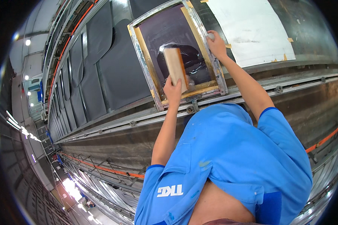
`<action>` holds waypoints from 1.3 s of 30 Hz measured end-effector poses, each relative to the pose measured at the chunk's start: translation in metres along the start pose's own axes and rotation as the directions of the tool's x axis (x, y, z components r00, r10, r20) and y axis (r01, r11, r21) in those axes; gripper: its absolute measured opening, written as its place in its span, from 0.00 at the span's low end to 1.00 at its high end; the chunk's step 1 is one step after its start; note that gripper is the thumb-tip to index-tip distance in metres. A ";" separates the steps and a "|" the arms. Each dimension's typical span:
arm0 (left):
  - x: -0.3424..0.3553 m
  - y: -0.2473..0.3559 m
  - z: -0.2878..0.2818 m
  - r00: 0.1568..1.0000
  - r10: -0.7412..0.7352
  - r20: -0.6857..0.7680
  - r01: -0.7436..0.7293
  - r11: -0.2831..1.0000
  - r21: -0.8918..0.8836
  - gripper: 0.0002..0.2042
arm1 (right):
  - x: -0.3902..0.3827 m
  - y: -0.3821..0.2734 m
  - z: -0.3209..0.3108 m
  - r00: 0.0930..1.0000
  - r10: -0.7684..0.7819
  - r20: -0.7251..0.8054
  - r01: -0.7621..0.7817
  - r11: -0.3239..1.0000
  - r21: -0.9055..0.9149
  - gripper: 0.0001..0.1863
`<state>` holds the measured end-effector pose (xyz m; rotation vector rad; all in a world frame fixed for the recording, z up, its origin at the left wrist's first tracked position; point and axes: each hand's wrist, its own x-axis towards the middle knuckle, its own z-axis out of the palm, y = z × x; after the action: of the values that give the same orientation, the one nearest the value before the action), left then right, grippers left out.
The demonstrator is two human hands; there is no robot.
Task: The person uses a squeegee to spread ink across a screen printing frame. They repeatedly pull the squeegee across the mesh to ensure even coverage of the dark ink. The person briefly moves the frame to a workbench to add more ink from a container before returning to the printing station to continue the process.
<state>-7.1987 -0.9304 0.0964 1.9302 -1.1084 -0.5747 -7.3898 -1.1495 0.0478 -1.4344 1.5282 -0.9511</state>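
My left hand [172, 91] is closed round the lower end of a squeegee [174, 67] with a pale wooden handle and an orange blade edge. It is held tilted over the dark mesh of a screen printing frame [142, 56]. Glossy wet ink [193, 62] lies on the mesh beside the blade, partly hidden by the squeegee. Tan tape lines the inner edges of the frame. At the frame's right rail, my right hand [216, 45] has its fingers curled round a small whitish object [211, 36], whose kind I cannot make out.
Dark grey fabric pieces [120, 63] lie along the long table to the left. A white sheet [251, 30] is taped down right of the frame. A metal rail [139, 123] with bolts runs along the table's near edge. Orange piping [101, 165] runs below.
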 end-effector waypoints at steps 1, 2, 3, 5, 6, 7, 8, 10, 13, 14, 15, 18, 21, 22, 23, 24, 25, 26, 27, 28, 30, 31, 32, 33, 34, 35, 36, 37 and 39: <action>0.007 0.011 0.001 0.997 0.052 0.049 -0.054 0.998 0.045 0.19 | 0.002 0.002 0.000 1.000 -0.021 -0.012 0.021 1.000 0.010 0.20; 0.012 0.021 0.001 0.990 0.102 0.099 -0.111 0.990 0.087 0.19 | 0.002 0.005 0.001 1.000 -0.025 -0.012 0.026 1.000 0.015 0.20; 0.016 0.025 -0.001 0.978 0.147 0.148 -0.166 0.978 0.127 0.19 | 0.002 0.004 0.002 0.999 -0.032 -0.009 0.032 0.999 0.021 0.20; 0.015 0.024 -0.006 0.923 0.235 0.306 -0.346 0.853 0.390 0.26 | 0.001 0.005 0.002 0.999 -0.044 -0.010 0.045 0.999 0.013 0.20; 0.012 0.021 -0.009 0.874 0.311 0.375 -0.459 0.783 0.420 0.28 | 0.000 0.004 0.001 0.999 -0.051 -0.018 0.051 0.999 0.008 0.20; 0.006 0.013 -0.015 0.814 0.372 0.447 -0.563 0.698 0.443 0.31 | -0.001 0.002 0.002 0.998 -0.054 -0.024 0.055 0.998 0.006 0.20; -0.002 -0.001 -0.017 0.750 0.444 0.490 -0.660 0.547 0.515 0.35 | 0.000 -0.001 0.004 0.998 -0.059 -0.017 0.059 0.998 0.016 0.20; -0.016 -0.013 -0.027 0.708 0.425 0.564 -0.701 0.522 0.486 0.37 | -0.001 0.003 0.003 0.999 -0.051 -0.009 0.051 0.998 0.021 0.20; -0.025 -0.028 -0.051 0.695 0.409 0.591 -0.706 0.539 0.458 0.37 | 0.002 0.005 0.005 0.999 -0.037 -0.010 0.037 0.999 0.016 0.18; -0.023 -0.030 -0.060 0.699 0.403 0.590 -0.699 0.559 0.446 0.36 | 0.003 0.005 0.005 0.998 -0.054 -0.027 0.054 0.998 0.020 0.18; -0.018 -0.031 -0.070 0.762 0.345 0.547 -0.621 0.630 0.466 0.34 | 0.002 0.004 0.004 0.997 -0.071 -0.040 0.072 0.997 0.027 0.18; -0.013 -0.032 -0.093 0.908 0.164 0.386 -0.346 0.811 0.471 0.28 | -0.001 0.003 0.002 0.996 -0.076 -0.041 0.078 0.995 0.059 0.18; -0.018 -0.035 -0.097 0.988 0.022 0.154 -0.076 0.933 0.352 0.23 | -0.003 -0.002 -0.003 0.999 -0.045 -0.006 0.045 0.998 0.051 0.19; -0.020 -0.042 -0.095 0.997 -0.018 0.079 -0.004 0.960 0.279 0.22 | -0.005 -0.006 -0.004 0.999 -0.033 0.009 0.033 0.999 0.042 0.19; -0.023 -0.049 -0.093 0.998 -0.065 0.006 0.062 0.978 0.201 0.21 | -0.006 -0.007 -0.001 0.999 -0.043 -0.001 0.043 0.998 0.041 0.19; -0.022 -0.041 -0.084 0.999 -0.037 -0.015 0.039 0.991 0.126 0.18 | -0.002 -0.001 0.001 0.998 -0.051 -0.027 0.052 0.998 0.034 0.19; -0.024 -0.038 -0.075 0.997 -0.069 -0.031 0.071 0.995 0.067 0.18 | -0.001 0.000 0.003 0.997 -0.064 -0.043 0.065 0.997 0.030 0.19; -0.027 -0.035 -0.065 0.994 -0.103 -0.047 0.103 0.995 0.008 0.17 | -0.001 0.002 0.002 0.998 -0.043 -0.037 0.043 0.999 0.018 0.19; -0.030 -0.032 -0.055 0.988 -0.137 -0.069 0.134 0.990 -0.052 0.17 | -0.002 -0.002 0.002 0.999 -0.028 -0.026 0.028 1.000 0.010 0.18; -0.027 -0.028 -0.043 0.980 -0.196 -0.042 0.184 0.963 -0.198 0.16 | -0.002 -0.005 0.002 1.000 -0.013 -0.017 0.013 1.000 0.002 0.18; -0.020 -0.019 -0.020 0.978 -0.208 0.001 0.196 0.920 -0.338 0.16 | 0.003 -0.006 -0.001 0.999 -0.042 -0.010 0.042 0.999 0.020 0.16; -0.017 -0.011 -0.015 0.977 -0.212 0.027 0.205 0.891 -0.405 0.16 | 0.006 -0.003 -0.003 0.999 -0.053 -0.007 0.053 0.998 0.027 0.16; -0.014 -0.003 -0.014 0.989 -0.147 0.010 0.142 0.930 -0.339 0.16 | 0.011 -0.002 -0.005 0.994 -0.106 -0.041 0.107 0.994 0.022 0.15; -0.009 0.001 -0.017 0.997 -0.067 0.025 0.070 0.973 -0.220 0.17 | 0.016 0.001 -0.006 0.986 -0.154 -0.070 0.155 0.988 0.013 0.14; -0.003 0.000 -0.027 0.999 0.001 0.045 0.003 0.996 -0.094 0.17 | 0.012 0.002 -0.006 0.976 -0.199 -0.086 0.200 0.980 0.005 0.14; 0.001 -0.001 -0.037 0.995 0.066 0.078 -0.068 0.997 0.030 0.17 | 0.009 0.004 -0.006 0.982 -0.178 -0.067 0.179 0.984 0.007 0.14; 0.001 0.008 -0.049 0.992 0.056 0.114 -0.064 0.996 0.067 0.19 | 0.005 -0.001 -0.006 0.986 -0.161 -0.042 0.162 0.987 0.007 0.14; 0.003 0.007 -0.057 0.990 0.045 0.135 -0.064 0.988 0.139 0.19 | 0.008 -0.003 -0.007 0.988 -0.152 -0.028 0.152 0.988 0.010 0.14; 0.006 0.003 -0.072 0.983 0.017 0.184 -0.070 0.957 0.283 0.19 | 0.003 -0.005 -0.005 0.983 -0.173 -0.062 0.174 0.985 0.013 0.14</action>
<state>-7.1461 -0.9059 0.1395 2.1271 -1.4117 -0.5983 -7.3923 -1.1531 0.0538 -1.5575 1.4509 -1.1190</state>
